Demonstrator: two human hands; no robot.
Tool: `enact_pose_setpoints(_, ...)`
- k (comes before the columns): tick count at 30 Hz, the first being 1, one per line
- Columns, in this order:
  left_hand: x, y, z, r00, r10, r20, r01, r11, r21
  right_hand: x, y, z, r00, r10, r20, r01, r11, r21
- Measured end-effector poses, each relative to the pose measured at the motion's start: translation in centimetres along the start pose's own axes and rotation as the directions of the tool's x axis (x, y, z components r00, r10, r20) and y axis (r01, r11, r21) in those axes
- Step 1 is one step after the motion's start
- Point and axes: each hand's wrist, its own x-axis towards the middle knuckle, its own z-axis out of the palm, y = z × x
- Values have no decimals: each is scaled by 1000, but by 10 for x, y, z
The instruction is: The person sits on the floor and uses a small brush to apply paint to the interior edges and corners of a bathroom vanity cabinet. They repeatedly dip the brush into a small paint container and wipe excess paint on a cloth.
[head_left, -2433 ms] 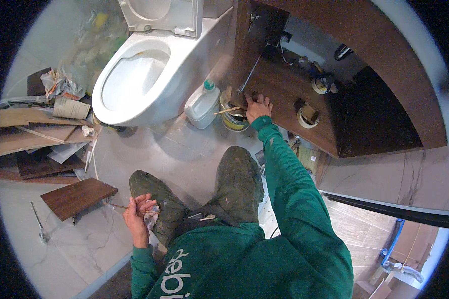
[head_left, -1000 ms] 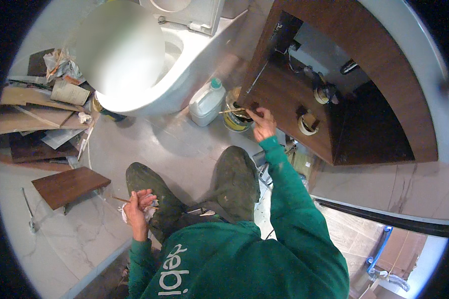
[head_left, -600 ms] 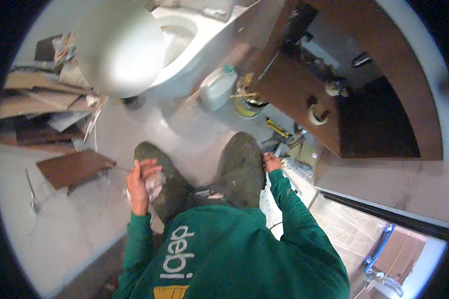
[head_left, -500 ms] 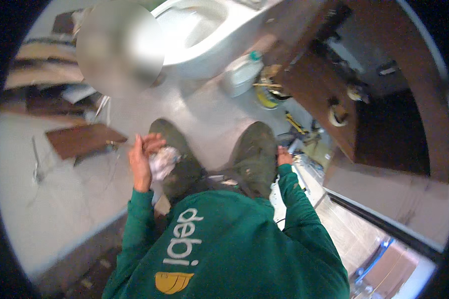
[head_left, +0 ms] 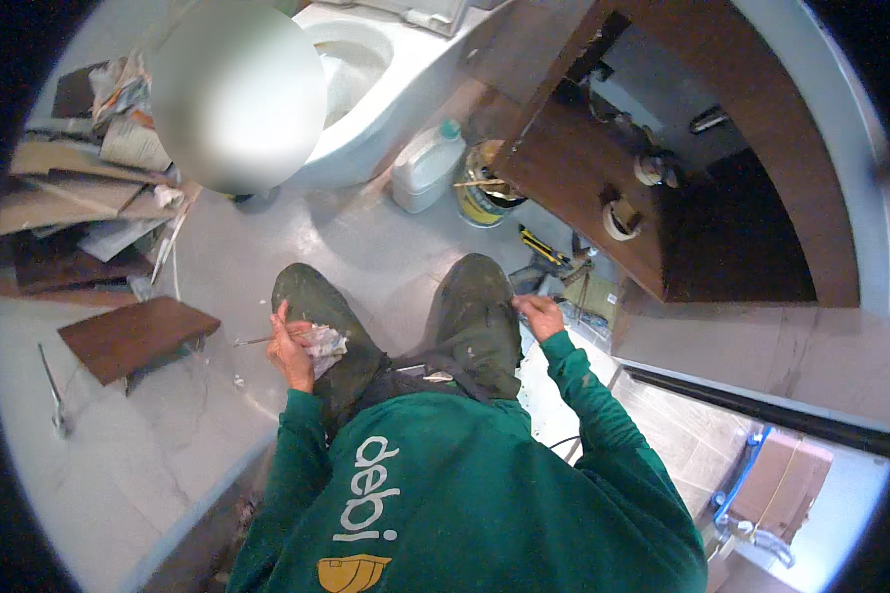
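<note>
My left hand [head_left: 289, 354] is closed over my left thigh, with a thin stick-like tool [head_left: 253, 342] jutting out to the left between its fingers. Against the same hand, on the thigh side, is a crumpled whitish rag [head_left: 327, 342]; whether the fingers grip it too, I cannot tell. Beside my right knee, my right hand [head_left: 542, 316] has its fingers curled together, and anything inside them is hidden. A yellow-and-black utility knife [head_left: 543, 246] lies beyond that hand among small tools and a greenish packet [head_left: 591, 295].
A white toilet [head_left: 366, 138] stands ahead, with a jug [head_left: 428, 170] and a bucket [head_left: 485, 203] beside it. At right is a brown cabinet [head_left: 574, 173]. Brown boards [head_left: 69, 193] and a separate panel [head_left: 138, 336] lie left, near a metal rod [head_left: 53, 390].
My left hand has closed from spread fingers, and the thin tool now shows in it. My right hand has come further into sight beside the knee. The whole view has shifted.
</note>
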Motion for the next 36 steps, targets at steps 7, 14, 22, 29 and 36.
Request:
enact_pose_setpoints(7, 18, 66, 20, 999, -20, 48, 29, 981, -191, 30, -181, -3, 976, -64, 210, -49, 869, 493)
enact_pose_setpoints(14, 10, 156, 21, 915, -150, 376, 302, 871, -386, 29, -350, 11, 934, -326, 147, 45, 514, 856)
enact_pose_setpoints(22, 21, 166, 11, 738, -122, 663, 347, 912, -219, 28, -385, 3, 973, -196, 125, 31, 642, 766)
enact_pose_setpoints(29, 66, 134, -5, 686, -18, 727, 14, 1000, 11, 35, -355, -32, 981, 195, 4, -104, 505, 857)
enact_pose_setpoints(36, 64, 22, 17, 770, 231, 595, -536, 740, 406, 0, -258, -87, 878, 362, -314, 89, 521, 849)
